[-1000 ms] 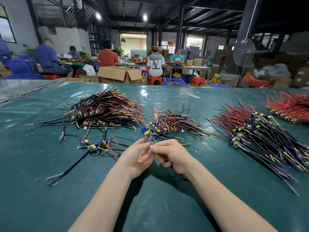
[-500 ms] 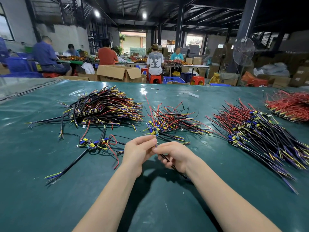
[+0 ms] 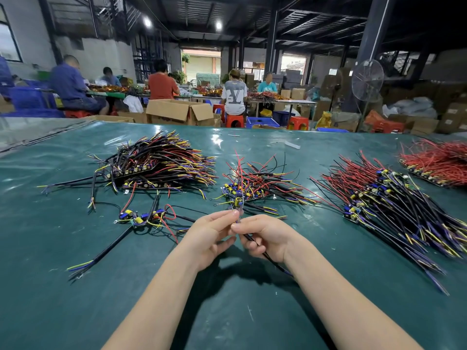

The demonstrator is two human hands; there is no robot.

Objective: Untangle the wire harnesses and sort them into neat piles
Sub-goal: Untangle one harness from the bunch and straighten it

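While pinched from both sides, harness (image 3: 238, 202): held up over table (image 3: 75, 311), just this side of middle pile (image 3: 262, 183); board end uppermost, red lead standing up from around it.
Left hand (image 3: 212, 234): thumb and forefinger closed on harness just under board; lower fingers spread loosely, holding nothing.
Right hand (image 3: 264, 236): curled round harness's black cable (image 3: 274, 262), thumb pressing it beside left fingertips; tail running down past wrist toward table.
Change: small only. A second ago board sat slightly left of fingertips, left fingers bunched tight; now board right above pinch, lower left fingers opened away. Piles unmoved.
Meaning: probably one harness being straightened in hand, near free of middle pile, not yet laid on any pile. Cannot tell whether some lead still snags behind.
Left pile (image 3: 161, 162): large, black, yellow and red, mostly aligned; a few cables straggling out leftward.
Tangle (image 3: 149, 217): a few harnesses knotted together, left of left hand, apart from grip; unsorted work remaining.
Right pile (image 3: 394, 205): long, neat, fanned toward near right.
Red pile (image 3: 439, 162): far right, partly cut off by frame edge.
In the way: middle pile's stray leads just behind fingertips, likely to catch on a pull; cable tail under right forearm, apt to drag.
Behind: workers (image 3: 233, 94) seated at other tables, boxes (image 3: 177, 111), fan (image 3: 367, 80); well apart, no hindrance.
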